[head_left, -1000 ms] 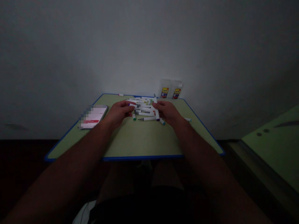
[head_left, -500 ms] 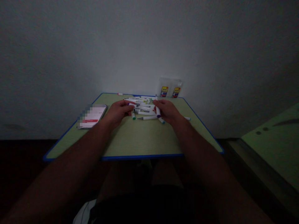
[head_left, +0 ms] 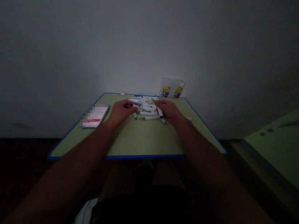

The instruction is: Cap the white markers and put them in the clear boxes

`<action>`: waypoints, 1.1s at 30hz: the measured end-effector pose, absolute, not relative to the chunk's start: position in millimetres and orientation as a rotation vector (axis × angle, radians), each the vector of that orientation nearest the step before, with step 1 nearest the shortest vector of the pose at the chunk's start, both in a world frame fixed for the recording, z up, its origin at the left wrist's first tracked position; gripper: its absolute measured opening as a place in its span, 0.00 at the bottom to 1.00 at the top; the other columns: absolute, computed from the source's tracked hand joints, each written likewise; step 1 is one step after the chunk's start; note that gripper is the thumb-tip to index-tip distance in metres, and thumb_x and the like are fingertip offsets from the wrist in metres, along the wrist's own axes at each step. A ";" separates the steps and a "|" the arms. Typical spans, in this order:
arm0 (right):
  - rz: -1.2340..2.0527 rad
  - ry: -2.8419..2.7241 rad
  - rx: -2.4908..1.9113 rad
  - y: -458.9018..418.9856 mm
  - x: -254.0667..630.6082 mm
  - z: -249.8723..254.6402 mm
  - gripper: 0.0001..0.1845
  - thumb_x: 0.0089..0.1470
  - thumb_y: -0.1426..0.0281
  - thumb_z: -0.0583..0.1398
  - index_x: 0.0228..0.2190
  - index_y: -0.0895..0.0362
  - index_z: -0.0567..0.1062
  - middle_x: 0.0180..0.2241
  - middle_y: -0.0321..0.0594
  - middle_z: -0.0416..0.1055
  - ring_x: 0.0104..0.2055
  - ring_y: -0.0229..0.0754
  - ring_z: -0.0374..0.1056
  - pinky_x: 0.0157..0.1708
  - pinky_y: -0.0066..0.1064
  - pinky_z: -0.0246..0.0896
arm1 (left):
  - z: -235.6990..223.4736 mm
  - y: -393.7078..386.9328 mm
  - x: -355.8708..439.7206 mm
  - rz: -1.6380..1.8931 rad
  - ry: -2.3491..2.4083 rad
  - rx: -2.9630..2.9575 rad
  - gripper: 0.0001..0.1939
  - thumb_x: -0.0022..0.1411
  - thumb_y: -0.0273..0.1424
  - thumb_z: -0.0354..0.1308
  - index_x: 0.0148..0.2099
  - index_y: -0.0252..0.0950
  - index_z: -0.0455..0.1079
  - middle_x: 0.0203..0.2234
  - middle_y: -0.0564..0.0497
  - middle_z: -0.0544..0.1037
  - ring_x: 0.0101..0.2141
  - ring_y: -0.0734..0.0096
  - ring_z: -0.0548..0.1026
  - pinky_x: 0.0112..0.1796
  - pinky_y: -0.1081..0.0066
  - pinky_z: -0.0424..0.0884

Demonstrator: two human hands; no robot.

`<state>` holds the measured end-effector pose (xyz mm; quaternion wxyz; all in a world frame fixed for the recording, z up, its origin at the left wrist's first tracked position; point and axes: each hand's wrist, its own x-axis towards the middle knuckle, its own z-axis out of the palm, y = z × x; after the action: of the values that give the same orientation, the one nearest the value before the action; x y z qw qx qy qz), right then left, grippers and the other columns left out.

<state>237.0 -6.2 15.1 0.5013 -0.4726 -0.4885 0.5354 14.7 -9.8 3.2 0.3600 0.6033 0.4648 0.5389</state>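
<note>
My right hand (head_left: 168, 109) is closed around a white marker (head_left: 160, 112) with a purple end. The marker stands tilted, its bare grey tip up and the purple end low toward me. Between the thumb and fingers of my left hand (head_left: 122, 111) is a small white marker cap (head_left: 134, 107) with a purple end. A gap separates the cap from the marker. Several white markers lie in a loose pile behind and between my hands, among them an uncapped marker (head_left: 149, 118) pointing left. A green-ended cap (head_left: 135, 116) lies beside my left fingertips.
The pale table (head_left: 144, 140) has a blue edge. A phone (head_left: 95, 115) lies at its left, partly pixelated. Two clear plastic cases (head_left: 172, 88) with yellow labels stand against the wall. A pink-ended cap (head_left: 122, 94) lies at the back edge, and a light-blue-ended piece (head_left: 189, 119) beyond my right wrist.
The purple end of the cap shows more clearly at my left fingertips now. My right hand keeps its hold on the marker. The whole view has shifted slightly.
</note>
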 end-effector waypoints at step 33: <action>1.214 -1.290 -1.188 -5.3 238.5 12.2 0.07 0.56 0.68 0.65 0.29 0.60 0.77 0.23 0.35 0.71 0.18 0.30 0.61 0.15 0.22 0.55 | 0.7 -7.4 16.8 1.417 1.170 1.566 0.09 0.49 0.26 0.67 0.36 0.38 0.80 0.22 0.54 0.72 0.23 0.75 0.66 0.26 0.72 0.67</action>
<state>238.5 -5.3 12.2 0.4833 -0.4876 -0.5294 0.4984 16.8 -7.4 0.7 0.3553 0.6063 0.4530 0.5486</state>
